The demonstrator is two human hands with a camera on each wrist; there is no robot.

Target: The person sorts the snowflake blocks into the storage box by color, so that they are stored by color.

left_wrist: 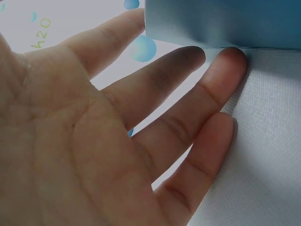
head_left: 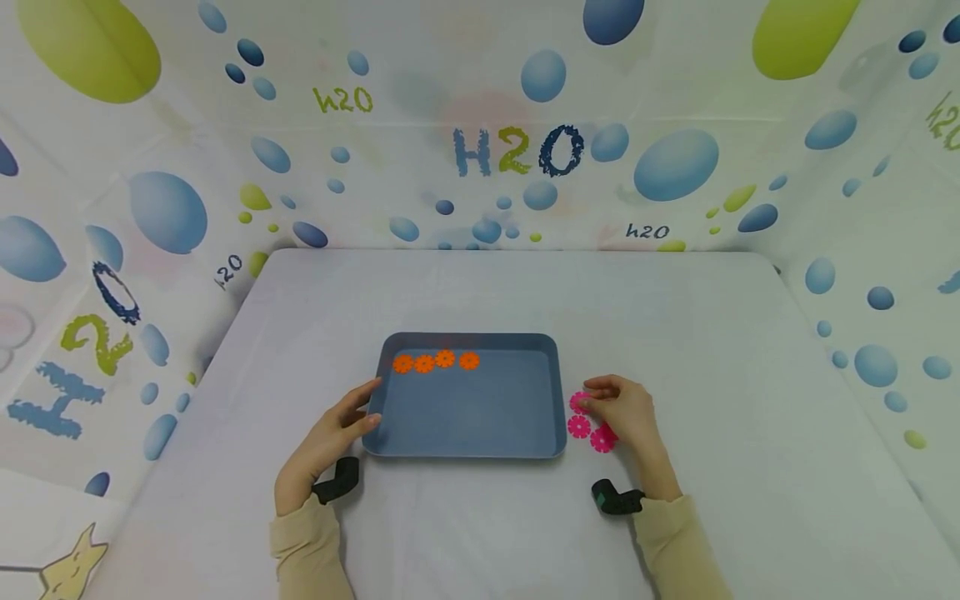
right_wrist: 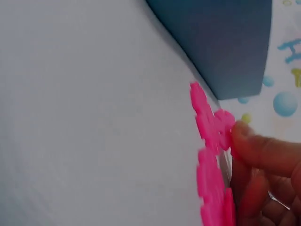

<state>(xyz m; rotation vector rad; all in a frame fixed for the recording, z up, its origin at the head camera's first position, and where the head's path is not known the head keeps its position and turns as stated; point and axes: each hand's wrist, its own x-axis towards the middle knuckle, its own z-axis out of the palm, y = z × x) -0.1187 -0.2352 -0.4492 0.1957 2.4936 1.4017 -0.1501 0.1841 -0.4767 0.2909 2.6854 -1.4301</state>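
A blue-grey tray [head_left: 472,417] lies on the white table, with several orange notched discs [head_left: 424,363] in a row along its far left part. My left hand [head_left: 322,446] rests at the tray's left edge, thumb and fingers spread and fairly straight. In the left wrist view its fingertips [left_wrist: 230,61] reach the tray's side wall [left_wrist: 221,23]. Just right of the tray, my right hand [head_left: 624,415] pinches a pink notched disc [right_wrist: 225,127] between thumb and fingers. More pink discs [head_left: 578,427] lie on the cloth beneath and beside that hand, partly overlapping.
A white cloth [head_left: 465,533] covers the table. Behind it and along both sides stand white sheets printed with blue and green drops [head_left: 677,165]. Each wrist wears a black camera mount [head_left: 617,497], close above the tabletop.
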